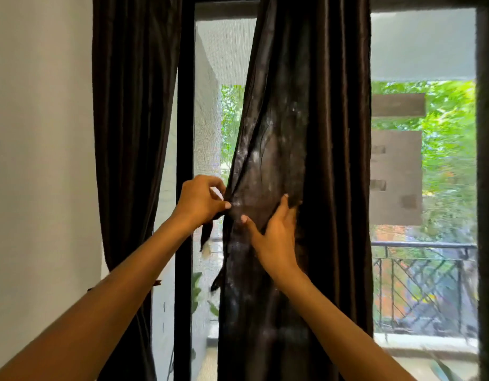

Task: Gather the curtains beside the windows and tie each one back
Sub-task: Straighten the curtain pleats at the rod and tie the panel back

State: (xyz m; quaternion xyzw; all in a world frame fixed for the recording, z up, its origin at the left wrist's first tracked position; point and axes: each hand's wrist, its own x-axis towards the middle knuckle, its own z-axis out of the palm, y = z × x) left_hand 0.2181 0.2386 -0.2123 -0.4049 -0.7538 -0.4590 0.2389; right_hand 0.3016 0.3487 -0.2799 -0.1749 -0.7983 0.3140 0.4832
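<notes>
Head view, left to right. White wall (39, 160) at the left edge, then the left curtain (133, 133) hanging loose against the door frame (185, 160), not tied yet as far as I can see. My left hand (200, 200) pinches the left edge of the middle curtain (306, 133) between thumb and curled fingers; a dark strip (206, 237), likely the tie-back, hangs below that hand, too blurred to be sure. My right hand (276, 229) lies spread on the curtain's front, thumb toward the left hand, fingers pushing into a fold. Balcony railing (419, 270) and trees show right of the fabric.

To do this well, I think: keep the pinch firm, sweep the right hand round the back to collect all pleats into one bundle, then wrap the strip at this height. Risk: loose folds slipping out at the right edge.
</notes>
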